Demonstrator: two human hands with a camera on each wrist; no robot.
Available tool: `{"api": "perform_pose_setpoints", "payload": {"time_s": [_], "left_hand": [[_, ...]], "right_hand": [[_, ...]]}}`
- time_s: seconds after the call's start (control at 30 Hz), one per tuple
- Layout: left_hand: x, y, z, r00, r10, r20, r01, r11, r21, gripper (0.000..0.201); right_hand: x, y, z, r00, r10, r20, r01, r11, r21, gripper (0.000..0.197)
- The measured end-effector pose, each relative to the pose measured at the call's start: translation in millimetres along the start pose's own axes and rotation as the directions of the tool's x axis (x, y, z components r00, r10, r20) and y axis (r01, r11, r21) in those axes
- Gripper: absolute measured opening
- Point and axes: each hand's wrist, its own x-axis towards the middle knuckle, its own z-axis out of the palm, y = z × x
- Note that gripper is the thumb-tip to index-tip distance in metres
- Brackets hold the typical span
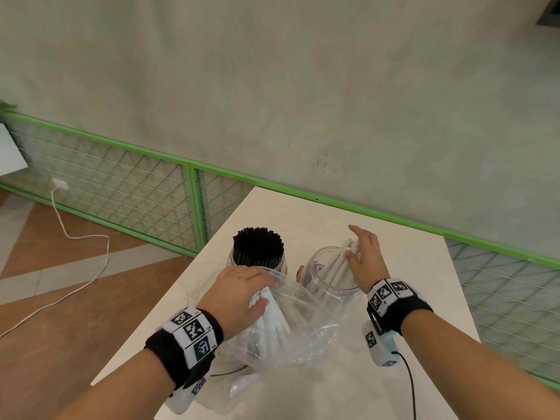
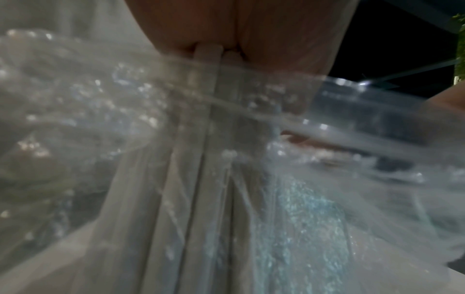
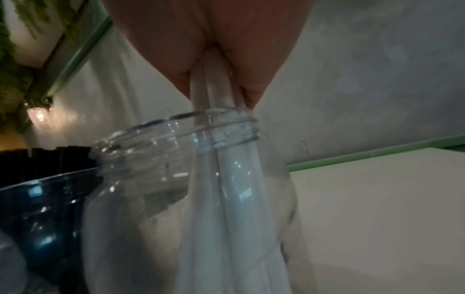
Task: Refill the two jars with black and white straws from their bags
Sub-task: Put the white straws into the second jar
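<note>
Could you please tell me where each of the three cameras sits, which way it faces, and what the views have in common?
Head: worn on the head, looking down at the table, both jars and both wristbanded forearms.
Left wrist: under the left hand, looking along it into the clear bag at the white straws it grips.
Right wrist: under the right hand, facing the clear jar and the white straws it holds inside.
Shared: head and right wrist both show the black straws.

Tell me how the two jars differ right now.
The left jar is packed with black straws; the right jar holds only a few white straws, leaning against its rim. No hand touches the left jar; the right hand grips straws in the right one. Both are clear, open, upright.
</note>
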Motion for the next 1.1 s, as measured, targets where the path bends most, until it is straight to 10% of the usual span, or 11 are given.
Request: {"api": "perform_pose_setpoints", "payload": {"time_s": [0.27, 0.57, 0.77, 1.1], "left_hand": [[-1, 0, 2, 1.0, -0.019, 0.014, 0.019, 1.0, 0.01, 0.04], [-2, 5, -4, 0.999, -0.039, 0.026, 0.039, 0.999, 0.001, 0.042], [-2, 9, -9, 0.997, -0.062, 0.042, 0.062, 0.998, 0.005, 0.04], [-5, 8, -17, 0.992, -0.118, 0.031, 0.118, 0.993, 0.021, 0.054]], "right_hand": [[4, 3, -1, 0.981, 0.092, 0.169, -0.057, 0.978, -0.203, 0.052], [-19, -48, -20, 0.999, -0.045, -0.01, 0.044, 0.997, -0.065, 0.056], [-70, -102, -22, 0.957, -0.138, 0.256, 0.127, 0.99, 0.057, 0.02], [-117, -77, 15, 0.803, 0.085, 0.59, 0.243, 0.857, -0.454, 0.025]]}}
